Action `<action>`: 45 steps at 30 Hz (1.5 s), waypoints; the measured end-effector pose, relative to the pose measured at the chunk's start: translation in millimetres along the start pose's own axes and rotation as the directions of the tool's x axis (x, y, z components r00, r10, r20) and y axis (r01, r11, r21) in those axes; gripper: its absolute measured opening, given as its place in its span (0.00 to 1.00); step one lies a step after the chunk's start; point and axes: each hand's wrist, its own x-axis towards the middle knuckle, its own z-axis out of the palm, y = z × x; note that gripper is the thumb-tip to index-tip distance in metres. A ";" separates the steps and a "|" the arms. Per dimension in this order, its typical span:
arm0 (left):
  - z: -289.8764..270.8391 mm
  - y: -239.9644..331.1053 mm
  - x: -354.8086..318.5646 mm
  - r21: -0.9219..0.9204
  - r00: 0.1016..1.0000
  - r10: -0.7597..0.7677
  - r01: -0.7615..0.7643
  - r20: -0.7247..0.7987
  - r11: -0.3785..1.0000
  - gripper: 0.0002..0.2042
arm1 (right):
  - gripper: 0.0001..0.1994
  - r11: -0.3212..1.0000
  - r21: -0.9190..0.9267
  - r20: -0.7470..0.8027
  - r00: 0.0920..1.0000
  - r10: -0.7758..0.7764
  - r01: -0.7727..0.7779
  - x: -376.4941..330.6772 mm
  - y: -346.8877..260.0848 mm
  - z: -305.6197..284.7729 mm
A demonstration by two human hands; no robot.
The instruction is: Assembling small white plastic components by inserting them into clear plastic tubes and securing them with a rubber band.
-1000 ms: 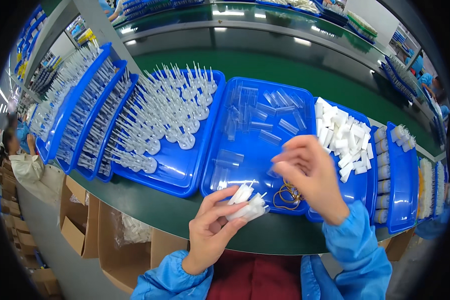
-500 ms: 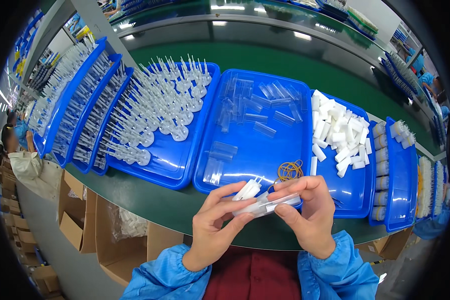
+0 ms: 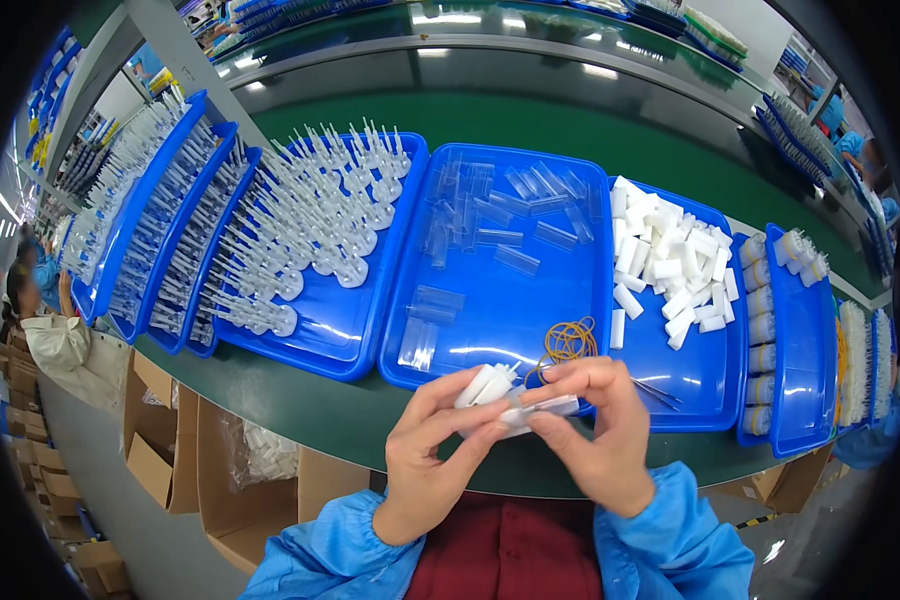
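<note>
Just above the near edge of the green worktop (image 3: 300,400), the left hand (image 3: 425,455) has its fingers clamped on a small bunch of white plastic pieces (image 3: 485,385), while the right hand (image 3: 595,430) pinches a clear tube (image 3: 545,408) touching that bunch. The step looks like fitting tube and piece together — best done with the left hand steady and the tube in line; the rubber bands (image 3: 568,340) in the blue tray (image 3: 500,350) lie near.
</note>
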 end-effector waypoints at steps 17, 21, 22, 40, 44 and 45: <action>-7.1 -21.7 -14.8 -0.338 0.989 0.126 -0.094 0.075 0.936 0.15 | 0.19 0.971 0.237 0.116 0.993 0.011 -0.038 -13.2 14.6 -7.2; 1.9 -0.8 -12.2 -0.513 0.992 -0.111 0.124 0.057 0.849 0.17 | 0.21 0.990 0.137 0.149 0.988 -0.042 0.021 -11.6 11.1 -14.5; -0.2 3.0 -8.2 -0.501 0.986 -0.138 0.165 0.091 0.850 0.18 | 0.22 0.991 0.123 0.149 0.987 -0.062 0.044 -11.5 9.5 -16.2; -9.4 -7.4 -13.0 0.147 0.971 0.133 -0.164 0.198 0.976 0.21 | 0.10 0.986 -0.149 0.192 0.980 -0.045 0.075 2.5 -2.5 -25.5; -11.3 -6.3 -12.2 0.137 0.961 0.143 -0.179 0.238 0.974 0.21 | 0.10 0.963 -0.229 0.189 0.977 -0.097 0.140 5.7 -2.8 -26.3; -11.8 -4.7 -11.2 0.131 0.958 0.135 -0.172 0.254 0.976 0.20 | 0.10 0.980 -0.171 0.177 0.982 -0.066 0.097 2.5 -2.0 -26.2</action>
